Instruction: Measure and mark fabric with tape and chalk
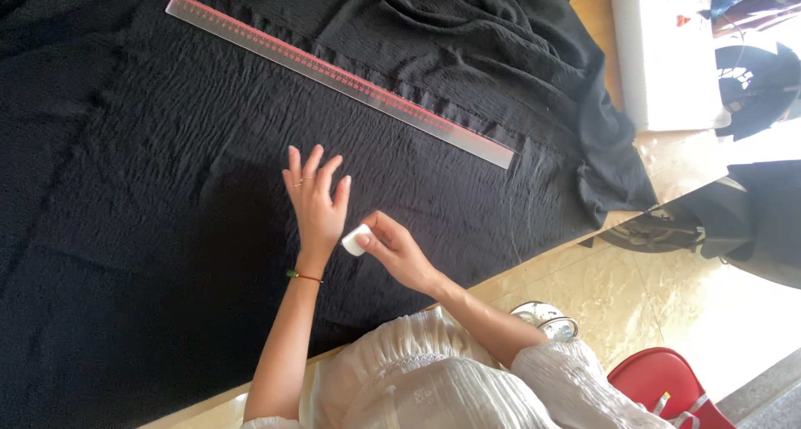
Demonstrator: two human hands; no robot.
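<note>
head view | left hand [315, 202] lies flat with fingers spread, pressing the black crinkly cloth [167, 187] smooth | right hand [394, 247] pinches white chalk [356, 239] beside it | long clear ruler [338, 77] rests farther up the cloth

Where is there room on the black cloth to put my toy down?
The flat cloth left of the left hand, below the ruler, is free. So is the strip between the ruler and both hands. It is crowded where the right hand holds the white chalk, and the bunched folds beyond the ruler are uneven.
</note>
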